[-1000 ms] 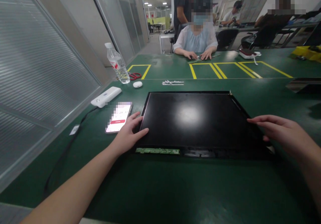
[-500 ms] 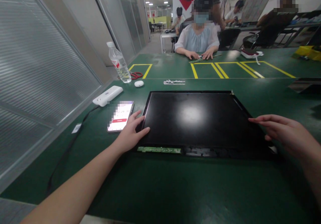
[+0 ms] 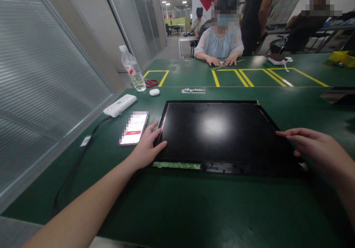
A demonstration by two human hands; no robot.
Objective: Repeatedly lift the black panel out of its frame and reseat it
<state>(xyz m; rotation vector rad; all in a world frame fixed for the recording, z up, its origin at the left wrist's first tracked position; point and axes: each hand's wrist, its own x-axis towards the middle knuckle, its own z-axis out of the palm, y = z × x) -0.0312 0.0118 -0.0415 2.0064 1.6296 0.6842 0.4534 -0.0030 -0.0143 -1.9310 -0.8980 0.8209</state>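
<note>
A black LCD screen panel lies face up on the green table, a bright light reflected in its middle. Along its front edge on the left runs a narrow green circuit board. My left hand rests at the panel's left side, fingers spread, the thumb over the frame. At the right side my right hand has its fingers pressed together, the tips on the panel's edge; part of its grip is hidden. Just left of my left hand lies a phone with its screen lit.
Toward the back left are a white power bank with a black strap, a water bottle, a white earbud case and red-handled scissors. Small white strips lie behind the panel. Opposite, a masked person works with both hands.
My hands and the panel keep the same position; the view shifts very slightly. In the background, a standing person in dark clothes has moved right.
</note>
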